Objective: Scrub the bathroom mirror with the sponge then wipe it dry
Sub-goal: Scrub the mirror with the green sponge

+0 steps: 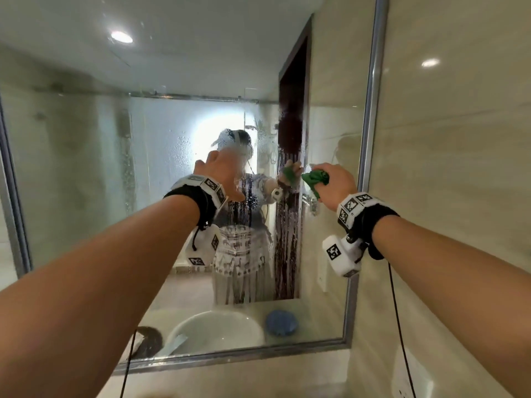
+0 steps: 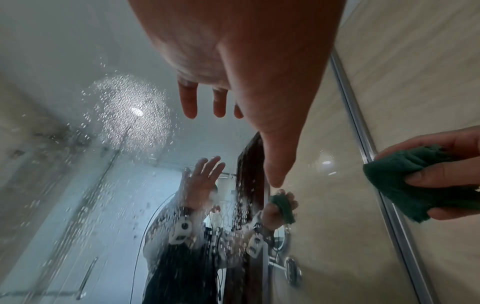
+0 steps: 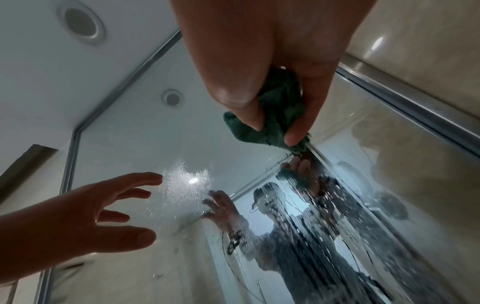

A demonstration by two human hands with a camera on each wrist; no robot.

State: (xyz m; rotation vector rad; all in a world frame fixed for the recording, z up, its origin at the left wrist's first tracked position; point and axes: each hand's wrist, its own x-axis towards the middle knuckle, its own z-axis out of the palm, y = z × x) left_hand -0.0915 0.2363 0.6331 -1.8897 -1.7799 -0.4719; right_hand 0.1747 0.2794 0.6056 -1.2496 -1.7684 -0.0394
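Mirror (image 1: 172,196): wall-mounted, beaded wet, streaked.
Right hand (image 1: 334,182): fingers bunched around green cloth (image 1: 316,179), touching glass.
Left hand (image 1: 222,175): fingers spread, empty.
Method: overlapping strokes downward, likely best.

Glossy beige tiled wall (image 1: 459,168), white ceiling (image 3: 39,72) (recessed downlight (image 3: 82,23)), perhaps marble.

We see a bright round ceiling light (image 1: 121,37) glaring in the wet mirror (image 1: 71,168). Below it, drops blur things, and the mirror's frame bends.
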